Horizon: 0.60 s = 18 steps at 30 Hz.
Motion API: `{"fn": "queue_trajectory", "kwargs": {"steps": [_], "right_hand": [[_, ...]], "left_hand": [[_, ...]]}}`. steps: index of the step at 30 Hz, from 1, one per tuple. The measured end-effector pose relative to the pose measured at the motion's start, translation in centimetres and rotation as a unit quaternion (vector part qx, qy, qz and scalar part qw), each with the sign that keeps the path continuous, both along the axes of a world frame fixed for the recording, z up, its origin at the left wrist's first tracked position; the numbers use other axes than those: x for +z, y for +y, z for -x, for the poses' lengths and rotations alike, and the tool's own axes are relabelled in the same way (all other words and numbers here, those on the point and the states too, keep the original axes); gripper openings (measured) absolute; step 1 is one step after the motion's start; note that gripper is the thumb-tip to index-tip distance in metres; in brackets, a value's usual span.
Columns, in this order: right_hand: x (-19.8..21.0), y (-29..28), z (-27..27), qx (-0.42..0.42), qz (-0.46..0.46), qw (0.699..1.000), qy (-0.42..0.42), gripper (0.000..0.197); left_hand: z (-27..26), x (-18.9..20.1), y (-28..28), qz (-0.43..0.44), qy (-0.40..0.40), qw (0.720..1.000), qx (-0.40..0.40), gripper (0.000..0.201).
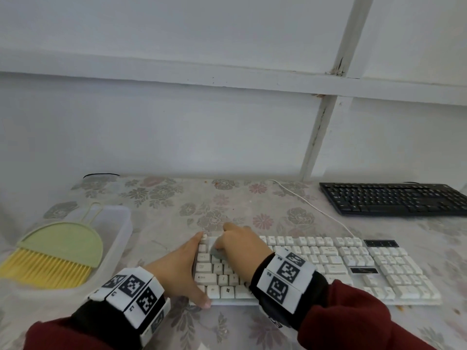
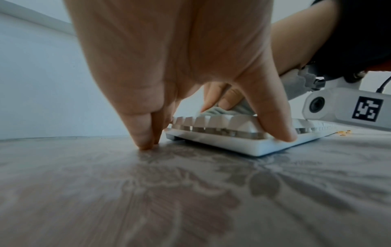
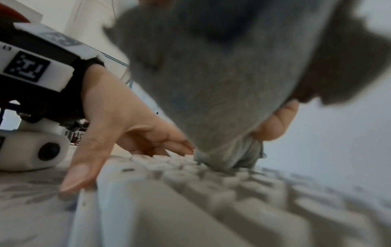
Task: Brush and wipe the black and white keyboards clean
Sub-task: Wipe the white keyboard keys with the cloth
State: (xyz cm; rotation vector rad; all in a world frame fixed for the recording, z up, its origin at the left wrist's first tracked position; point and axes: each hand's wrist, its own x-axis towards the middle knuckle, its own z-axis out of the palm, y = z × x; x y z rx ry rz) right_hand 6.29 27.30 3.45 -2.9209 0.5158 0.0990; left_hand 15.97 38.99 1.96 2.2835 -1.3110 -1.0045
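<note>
My right hand (image 1: 240,246) grips a grey cloth (image 3: 222,93) on the white keyboard (image 1: 328,269); my left hand (image 1: 180,269), fingers straight, braces its left end.

Maroon sleeves (image 1: 353,317), black wristbands (image 1: 283,294) bearing white coded marker blocks (image 1: 136,291).
</note>
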Motion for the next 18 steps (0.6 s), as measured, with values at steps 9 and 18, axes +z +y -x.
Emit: {"fn": "queue_trajectory", "kwargs": {"steps": [9, 18], "right_hand": [[0.5, -4.6, 5.6, -0.059, -0.026, 0.998, -0.004, 0.023], [2.6, -1.4, 2.8, -0.061, -0.091, 0.993, -0.044, 0.033]], "left_hand": [[0.2, 0.5, 0.1, -0.007, 0.004, 1.0, -0.017, 0.152], [0.1, 0.5, 0.1, -0.005, 0.014, 1.0, -0.004, 0.155]]}}
